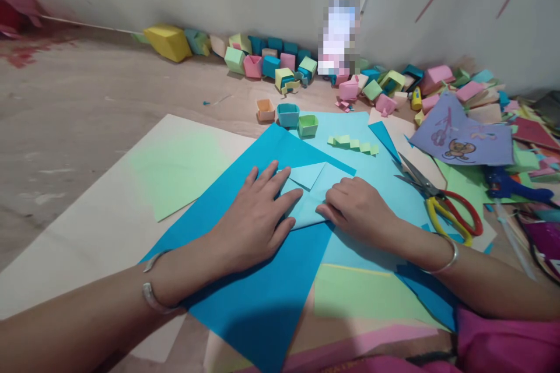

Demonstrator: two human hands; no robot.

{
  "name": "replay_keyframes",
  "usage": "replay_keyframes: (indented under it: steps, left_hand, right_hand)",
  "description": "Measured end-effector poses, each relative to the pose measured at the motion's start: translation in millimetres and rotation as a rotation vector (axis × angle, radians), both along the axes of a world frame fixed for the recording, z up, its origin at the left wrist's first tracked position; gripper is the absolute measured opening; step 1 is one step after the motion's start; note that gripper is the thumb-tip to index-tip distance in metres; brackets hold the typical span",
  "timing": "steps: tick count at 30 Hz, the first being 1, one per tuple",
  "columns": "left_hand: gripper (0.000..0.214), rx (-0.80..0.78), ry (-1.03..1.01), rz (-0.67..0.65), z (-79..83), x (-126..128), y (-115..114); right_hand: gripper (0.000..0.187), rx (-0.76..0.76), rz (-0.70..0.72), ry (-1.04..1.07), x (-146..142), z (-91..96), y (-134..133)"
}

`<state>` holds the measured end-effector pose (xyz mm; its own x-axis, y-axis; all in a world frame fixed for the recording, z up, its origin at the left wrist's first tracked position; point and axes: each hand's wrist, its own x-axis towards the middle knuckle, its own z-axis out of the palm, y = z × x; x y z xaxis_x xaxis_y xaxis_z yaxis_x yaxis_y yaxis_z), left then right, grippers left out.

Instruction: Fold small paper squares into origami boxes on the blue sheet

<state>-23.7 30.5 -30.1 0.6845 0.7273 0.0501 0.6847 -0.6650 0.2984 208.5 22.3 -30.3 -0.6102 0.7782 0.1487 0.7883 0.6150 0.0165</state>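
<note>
A light blue folded paper [311, 201] with a triangular flap at its far side lies on a darker blue sheet [262, 291]. My left hand [254, 224] rests flat on its left part, fingers spread. At the right side of the paper, my right hand [361, 207] is curled, its thumb and bent fingers closed at the paper's edge; the fingertips are partly hidden. Scissors [437, 195] with red and yellow handles lie with blades apart, right of my right hand. Beyond my hands stand small paper boxes in orange [265, 111], blue [288, 115] and green [308, 126].
A folded green strip [353, 145] lies on a large light blue sheet [371, 250]. Several coloured paper models line the wall, including a yellow one [168, 42]. A blurred-out phone-like screen [339, 35] leans there. At right are a purple paper piece [466, 134] and a blue tool [516, 185].
</note>
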Motion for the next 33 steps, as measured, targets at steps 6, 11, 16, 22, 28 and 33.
replay_keyframes:
  steps: [6, 11, 16, 22, 28, 33]
  left_hand:
    - [0.042, -0.001, 0.015, 0.001, 1.5, 0.5, -3.0]
    - [0.041, -0.009, 0.017, 0.02, 1.6, 2.4, -3.8]
    - [0.042, 0.017, 0.051, 0.034, -2.6, 5.7, -3.7]
    - [0.041, 0.034, 0.057, 0.029, -4.8, 7.7, -2.5]
    - [0.04, 0.041, 0.046, 0.027, -4.1, 7.1, -3.2]
    - [0.039, 0.043, 0.037, 0.029, -3.7, 7.5, -2.6]
  right_hand:
    - [0.03, 0.025, 0.0, -0.011, 0.1, -2.5, -0.3]
    - [0.03, 0.018, -0.005, -0.031, 0.5, -5.1, -0.7]
    - [0.029, 0.032, -0.013, -0.033, -0.7, -5.3, -1.1]
    - [0.027, 0.032, -0.016, -0.057, -1.4, -5.3, -1.5]
    - [0.027, 0.016, -0.027, -0.065, -2.9, -4.3, -1.8]
    - [0.028, -0.014, -0.04, -0.079, -4.6, -2.3, -2.5]
